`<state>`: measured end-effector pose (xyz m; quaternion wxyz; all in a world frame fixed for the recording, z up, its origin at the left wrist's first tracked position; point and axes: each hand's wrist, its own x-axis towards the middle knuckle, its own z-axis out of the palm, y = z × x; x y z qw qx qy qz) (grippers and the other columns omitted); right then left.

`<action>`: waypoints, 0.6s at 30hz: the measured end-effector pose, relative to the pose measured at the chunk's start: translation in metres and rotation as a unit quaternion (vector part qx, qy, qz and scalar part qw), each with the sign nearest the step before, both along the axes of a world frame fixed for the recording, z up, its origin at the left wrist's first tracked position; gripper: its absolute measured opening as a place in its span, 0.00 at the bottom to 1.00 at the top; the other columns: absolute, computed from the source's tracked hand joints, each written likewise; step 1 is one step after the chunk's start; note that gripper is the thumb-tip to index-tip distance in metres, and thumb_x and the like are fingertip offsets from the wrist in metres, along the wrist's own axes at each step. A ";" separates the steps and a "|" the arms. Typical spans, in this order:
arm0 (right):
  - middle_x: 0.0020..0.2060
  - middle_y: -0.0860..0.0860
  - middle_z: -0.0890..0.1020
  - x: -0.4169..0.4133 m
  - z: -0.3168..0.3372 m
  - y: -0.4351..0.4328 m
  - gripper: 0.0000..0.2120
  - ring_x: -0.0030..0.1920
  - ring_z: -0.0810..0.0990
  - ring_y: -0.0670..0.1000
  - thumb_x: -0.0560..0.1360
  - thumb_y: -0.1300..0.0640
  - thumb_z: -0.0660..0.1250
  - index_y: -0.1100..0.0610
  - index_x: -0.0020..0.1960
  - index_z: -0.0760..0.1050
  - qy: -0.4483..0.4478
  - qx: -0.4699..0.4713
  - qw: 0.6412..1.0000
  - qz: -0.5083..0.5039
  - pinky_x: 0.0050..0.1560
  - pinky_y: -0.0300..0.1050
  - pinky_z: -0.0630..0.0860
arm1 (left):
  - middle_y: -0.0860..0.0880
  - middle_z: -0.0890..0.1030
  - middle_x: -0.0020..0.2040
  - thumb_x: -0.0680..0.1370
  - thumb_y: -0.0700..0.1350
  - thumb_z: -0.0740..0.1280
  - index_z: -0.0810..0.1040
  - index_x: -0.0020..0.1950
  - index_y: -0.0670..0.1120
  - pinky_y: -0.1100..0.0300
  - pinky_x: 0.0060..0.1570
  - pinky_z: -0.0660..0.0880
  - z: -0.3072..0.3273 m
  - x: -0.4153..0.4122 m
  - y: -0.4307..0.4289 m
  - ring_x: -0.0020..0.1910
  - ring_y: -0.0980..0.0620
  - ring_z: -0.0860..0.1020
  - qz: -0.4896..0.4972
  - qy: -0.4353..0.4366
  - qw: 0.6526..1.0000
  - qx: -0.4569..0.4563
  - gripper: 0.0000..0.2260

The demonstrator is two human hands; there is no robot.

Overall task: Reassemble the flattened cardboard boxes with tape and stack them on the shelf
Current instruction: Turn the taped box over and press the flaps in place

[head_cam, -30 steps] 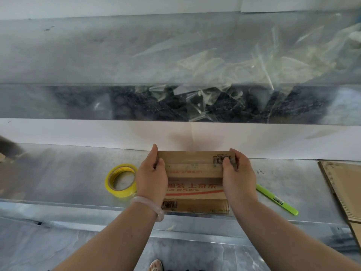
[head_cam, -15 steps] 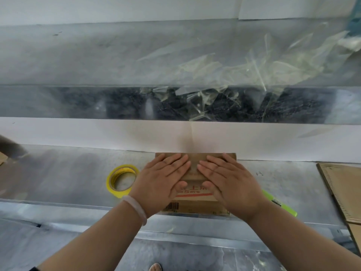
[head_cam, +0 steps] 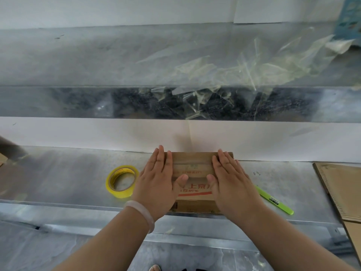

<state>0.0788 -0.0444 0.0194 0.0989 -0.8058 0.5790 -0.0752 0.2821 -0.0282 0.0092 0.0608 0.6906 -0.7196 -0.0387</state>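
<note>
— Cardboard box (head_cam: 195, 200) under the hands?
— Yes, pressed from above by left hand (head_cam: 158, 184) and right hand (head_cam: 230, 184), one at each side. Palms down, fingers straight and together, thumbs turned inward but apart. Gripping nothing.
— Lying which way?
— Set square on the metal shelf (head_cam: 68, 173), near edge at the front lip, with tape strip and red print running left to right. Hard to judge the long axis.
— Around it?
— Flanked by yellow tape roll (head_cam: 119, 193) just left and green pen (head_cam: 273, 200) just right, with flattened cardboard (head_cam: 343, 192) farther right.
</note>
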 end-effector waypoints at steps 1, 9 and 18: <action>0.79 0.47 0.42 -0.002 0.003 -0.002 0.32 0.78 0.40 0.45 0.81 0.40 0.39 0.55 0.80 0.44 -0.025 0.027 0.999 -0.010 0.73 0.39 0.34 | 0.47 0.41 0.79 0.70 0.69 0.28 0.44 0.79 0.45 0.58 0.73 0.41 0.001 0.000 -0.001 0.77 0.53 0.38 0.000 0.004 1.000 0.004 0.43; 0.76 0.46 0.63 -0.050 -0.029 0.001 0.33 0.74 0.65 0.53 0.78 0.40 0.59 0.41 0.79 0.48 -0.272 0.169 0.935 -0.150 0.71 0.58 0.66 | 0.53 0.58 0.77 0.73 0.73 0.42 0.53 0.77 0.55 0.45 0.75 0.47 0.040 -0.001 -0.014 0.75 0.50 0.55 -0.049 -0.045 0.998 0.006 0.37; 0.71 0.36 0.65 -0.043 -0.001 0.026 0.25 0.70 0.64 0.39 0.77 0.40 0.60 0.39 0.73 0.63 -0.361 0.041 0.927 -0.094 0.70 0.42 0.65 | 0.55 0.62 0.61 0.66 0.73 0.64 0.52 0.77 0.59 0.60 0.60 0.64 0.056 -0.026 -0.011 0.60 0.55 0.64 -0.130 0.047 0.989 -0.059 0.44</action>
